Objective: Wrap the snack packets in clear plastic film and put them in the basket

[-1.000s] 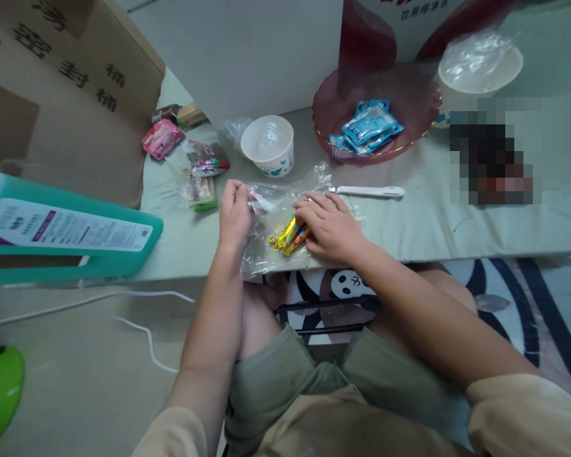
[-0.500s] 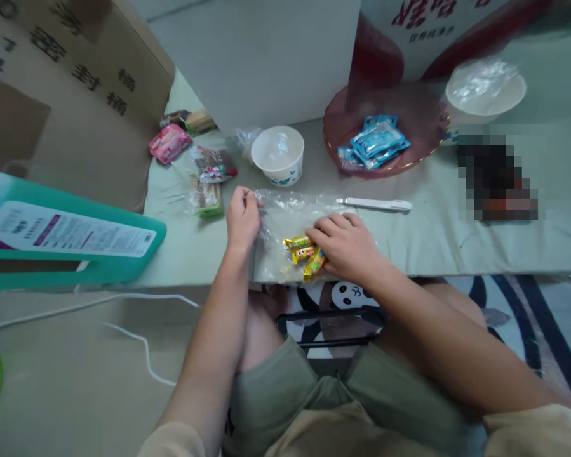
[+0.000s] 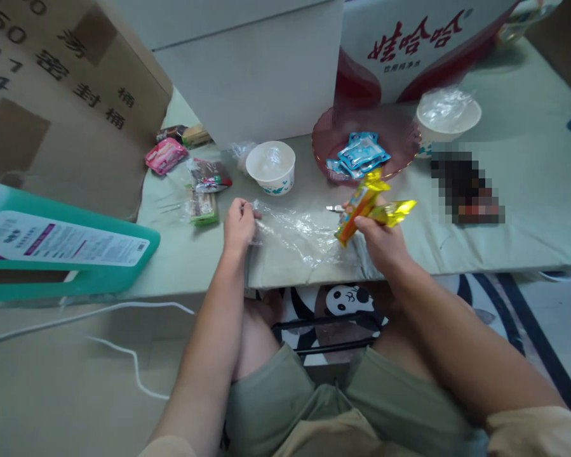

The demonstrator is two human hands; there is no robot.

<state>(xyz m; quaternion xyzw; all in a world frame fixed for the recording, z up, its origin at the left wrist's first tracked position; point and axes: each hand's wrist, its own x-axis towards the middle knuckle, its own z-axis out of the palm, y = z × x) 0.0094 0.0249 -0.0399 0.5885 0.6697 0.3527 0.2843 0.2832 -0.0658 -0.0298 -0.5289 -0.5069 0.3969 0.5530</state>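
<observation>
My left hand (image 3: 240, 223) is closed on the edge of a clear plastic bag (image 3: 295, 238), which lies crumpled on the cloth-covered table. Yellow snack packets (image 3: 364, 206) stick out of my right hand (image 3: 385, 241), which grips them above the table near the bag's right end. Only the tip of a utility knife (image 3: 334, 209) shows behind that hand. Beyond the packets, a pink glass dish (image 3: 323, 143) holds several blue sachets (image 3: 364, 152). A white paper bowl (image 3: 272, 168) with clear plastic inside stands behind the bag.
At left are a cardboard box (image 3: 75, 95), a teal jug (image 3: 123, 254) and small snack packs (image 3: 209, 174). White boxes (image 3: 251, 76) line the back. A second paper bowl (image 3: 450, 117) and a blurred-out dark item (image 3: 466, 187) are at right.
My right hand has lifted the yellow packets off the plastic bag and moved right and away from me, toward the pink dish. My left hand keeps hold of the bag's edge.
</observation>
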